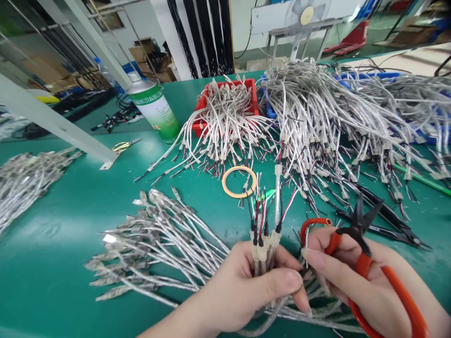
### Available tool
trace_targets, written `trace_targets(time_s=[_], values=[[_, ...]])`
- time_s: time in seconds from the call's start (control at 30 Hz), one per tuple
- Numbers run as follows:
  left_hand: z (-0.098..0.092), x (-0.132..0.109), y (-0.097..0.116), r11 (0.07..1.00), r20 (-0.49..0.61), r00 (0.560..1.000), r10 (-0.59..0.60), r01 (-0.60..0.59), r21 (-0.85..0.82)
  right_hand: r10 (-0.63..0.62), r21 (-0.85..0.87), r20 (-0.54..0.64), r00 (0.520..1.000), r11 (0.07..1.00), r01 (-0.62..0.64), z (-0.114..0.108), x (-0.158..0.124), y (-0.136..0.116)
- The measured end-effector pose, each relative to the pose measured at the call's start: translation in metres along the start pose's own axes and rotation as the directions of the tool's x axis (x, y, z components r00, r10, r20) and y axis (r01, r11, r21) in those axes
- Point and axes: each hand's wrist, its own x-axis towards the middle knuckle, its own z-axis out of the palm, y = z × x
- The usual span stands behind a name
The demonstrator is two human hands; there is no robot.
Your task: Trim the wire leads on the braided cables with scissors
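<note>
A: What surrounds us?

B: We see a room with a standing fan [306, 16] beyond our green table [52, 281]. On the table sit heaped silver cables [310, 108], a red bin [254, 91] and a can [155, 110].

A: And the loose bundle [158, 253]?

B: It lies flat near our left hand [253, 286], its long axis running roughly left to right, plugs leftward.

A: How do we hold our hands?

B: Our left reaches from the bottom, thumb across the front, fingers clasped around several cable ends [260, 253]. Our right hand [382, 300] enters from lower right, curled around orange-handled scissors [362, 218]; we cannot tell whether its fingertips also pinch wire.

A: Pointing where?

B: The scissors' parted blades point up; the cable ends stand nearly upright, thin wires [262, 220] uppermost.
</note>
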Motion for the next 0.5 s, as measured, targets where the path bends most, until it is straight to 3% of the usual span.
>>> trace_targets(time_s=[0.23,0.5], values=[[0.000,0.001,0.002,1.000,0.033,0.999,0.005,-0.005,0.010,0.198,0.256,0.097,0.975,0.942,-0.217,-0.001,-0.001,0.002],[0.000,-0.002,0.004,0.997,0.047,0.998,-0.030,0.027,0.067,0.141,0.400,0.191,0.971,0.893,-0.208,0.004,0.004,-0.009]])
